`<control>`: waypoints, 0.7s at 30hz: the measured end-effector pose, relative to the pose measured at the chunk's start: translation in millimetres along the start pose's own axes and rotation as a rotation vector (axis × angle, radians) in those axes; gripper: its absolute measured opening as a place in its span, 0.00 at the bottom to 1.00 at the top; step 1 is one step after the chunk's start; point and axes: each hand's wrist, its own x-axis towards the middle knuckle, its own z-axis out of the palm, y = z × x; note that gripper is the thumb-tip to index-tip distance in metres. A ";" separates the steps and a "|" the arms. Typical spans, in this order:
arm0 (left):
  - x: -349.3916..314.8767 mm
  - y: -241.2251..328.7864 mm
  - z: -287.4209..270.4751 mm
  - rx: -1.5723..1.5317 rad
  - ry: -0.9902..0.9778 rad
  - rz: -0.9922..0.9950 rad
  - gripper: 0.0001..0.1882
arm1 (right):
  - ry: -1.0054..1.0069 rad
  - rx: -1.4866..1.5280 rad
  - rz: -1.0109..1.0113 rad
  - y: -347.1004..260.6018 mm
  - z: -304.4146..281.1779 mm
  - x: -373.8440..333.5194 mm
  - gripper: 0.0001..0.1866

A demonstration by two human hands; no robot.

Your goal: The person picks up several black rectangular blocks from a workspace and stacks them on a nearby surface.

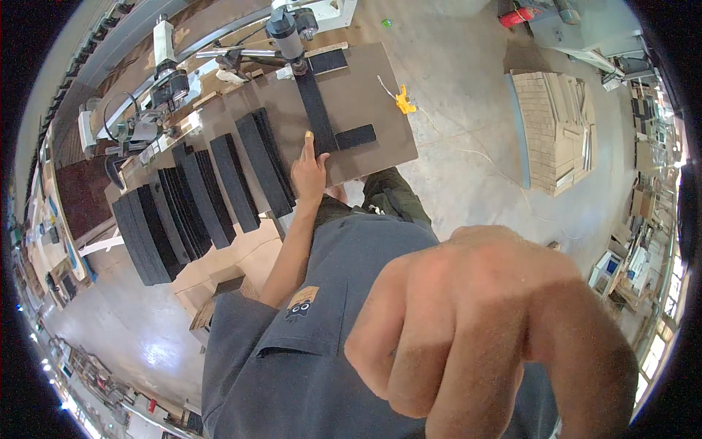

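My left hand [308, 175] reaches over the near edge of a brown board [380, 95]. Its index finger stretches out beside a long black strip [316, 110], and its thumb is spread toward the strip's near end. A short black piece [356, 137] lies to the right of that end, and another dark piece [329, 61] is at the board's far edge. Raised very close to the view, my right hand [468, 322] shows its back, with the fingers bent together. Its fingertips are hidden, so whatever they may hold cannot be seen.
Several stacks of black strips [201, 194] lie left of my left hand. A machine head [285, 36] stands over the long strip's far end. At right, a pile of cardboard [552, 135] rests on the floor. A yellow object [404, 100] with a cord is beside the board.
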 end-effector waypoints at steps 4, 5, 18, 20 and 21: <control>-0.6 -3.4 -7.6 0.030 -0.004 -0.010 0.44 | -0.020 -0.034 -0.017 1.3 -3.1 -5.0 0.19; -2.4 -9.2 -13.9 0.054 -0.021 -0.033 0.44 | -0.037 -0.030 -0.029 4.8 -6.9 -9.3 0.19; -3.3 -8.8 -1.2 0.109 -0.037 -0.034 0.47 | -0.033 -0.349 0.022 20.3 -19.3 19.7 0.17; 6.1 18.5 -7.9 0.026 -0.139 -0.047 0.47 | 0.092 -0.615 0.049 44.2 -30.3 29.0 0.15; 2.0 9.8 -7.1 0.037 -0.124 -0.049 0.47 | 0.131 -0.753 0.027 68.6 -33.7 35.5 0.12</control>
